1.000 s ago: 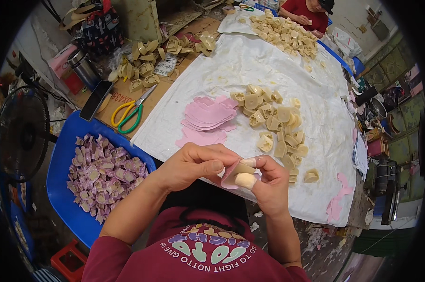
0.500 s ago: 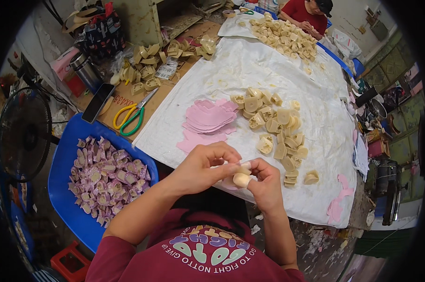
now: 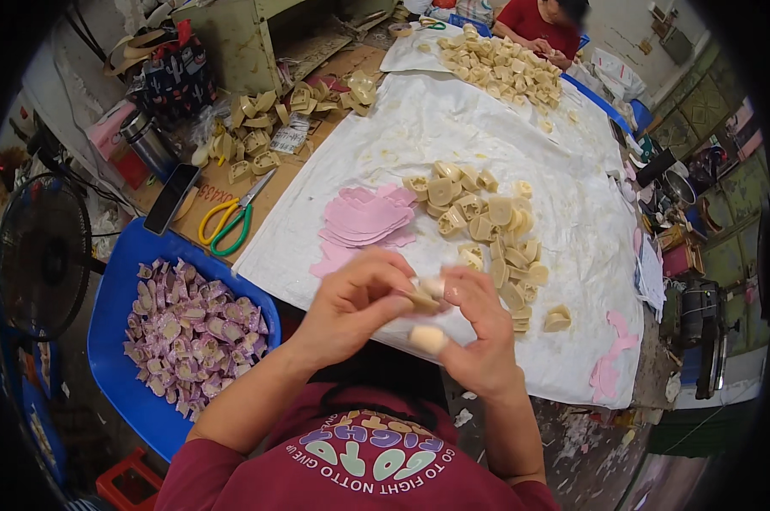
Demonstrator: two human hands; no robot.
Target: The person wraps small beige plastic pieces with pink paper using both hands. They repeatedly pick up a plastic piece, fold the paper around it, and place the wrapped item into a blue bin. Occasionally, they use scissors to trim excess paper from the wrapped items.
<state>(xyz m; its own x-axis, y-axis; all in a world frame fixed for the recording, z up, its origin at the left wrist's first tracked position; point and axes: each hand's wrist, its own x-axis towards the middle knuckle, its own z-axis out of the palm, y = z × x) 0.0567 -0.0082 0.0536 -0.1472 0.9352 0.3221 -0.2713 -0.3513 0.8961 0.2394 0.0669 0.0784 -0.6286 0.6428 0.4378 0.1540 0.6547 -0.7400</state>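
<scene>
Above the table's near edge, my left hand [image 3: 351,300] pinches a small beige moulded piece [image 3: 422,300], which is slightly blurred. My right hand [image 3: 483,345] is close against its right side, with thumb and forefinger spread apart. Pale finger covers sit on the right fingertips, the thumb's cover [image 3: 428,340] showing plainly below the piece. Just beyond my hands lies a stack of pink cut sheets [image 3: 368,217]. Right of the stack is a loose pile of beige hollow moulded pieces [image 3: 491,217], with a single piece [image 3: 557,319] apart from it.
At left, a blue tub [image 3: 117,341] holds pink-purple covered pieces. Scissors [image 3: 236,217] with yellow and green handles, a phone [image 3: 172,198] and a steel flask [image 3: 149,145] lie beyond it. A fan [image 3: 44,255] stands far left. Another person [image 3: 542,30] works at the far end.
My right thumb has come away from the piece and dropped lower, widening the gap to the forefinger. The piece stays in my left hand, now tilted. The view has shifted slightly.
</scene>
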